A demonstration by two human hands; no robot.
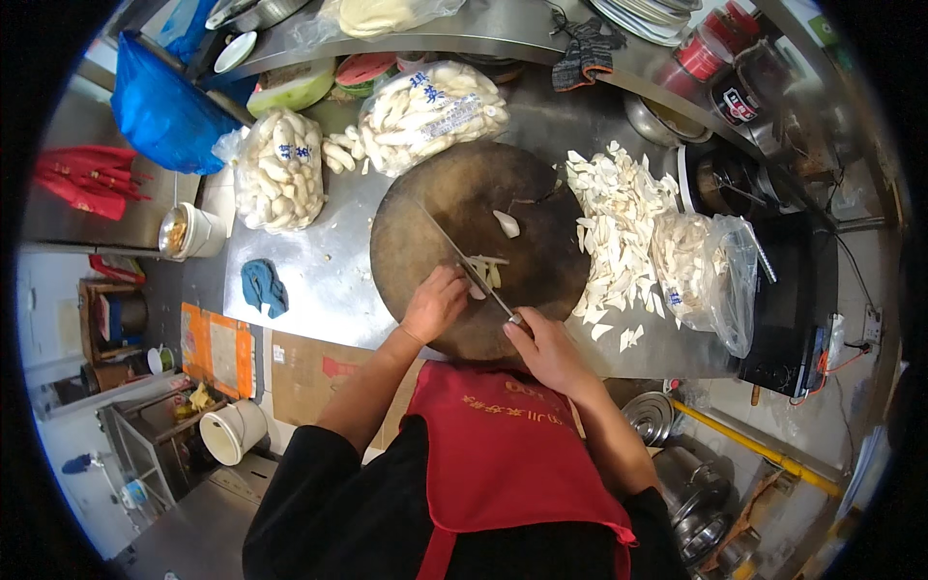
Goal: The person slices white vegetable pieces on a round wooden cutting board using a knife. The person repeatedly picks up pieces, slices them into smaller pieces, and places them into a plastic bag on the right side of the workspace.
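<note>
On a round wooden chopping block [413, 196], my right hand [554, 351] grips the handle of a cleaver [475, 272], whose blade points up and to the left, edge-on to me. My left hand [438, 301] is curled close beside the blade, its fingers pressing a pale mushroom piece [476, 291] to the block; the fingers partly hide it. Cut mushroom slices [493, 272] lie just past the blade. Farther up the block lies another mushroom piece [507, 224]. A large heap of sliced mushrooms [616, 232] spreads over the steel table to the block's right.
Two clear bags of whole mushrooms, the left bag [279, 170] and the back bag [435, 112], stand behind the block. Right of the heap lies an open plastic bag [696, 268] with mushrooms. A teal cloth [263, 287] rests at left on the steel table [326, 290]. A steel shelf [493, 36] overhangs the back.
</note>
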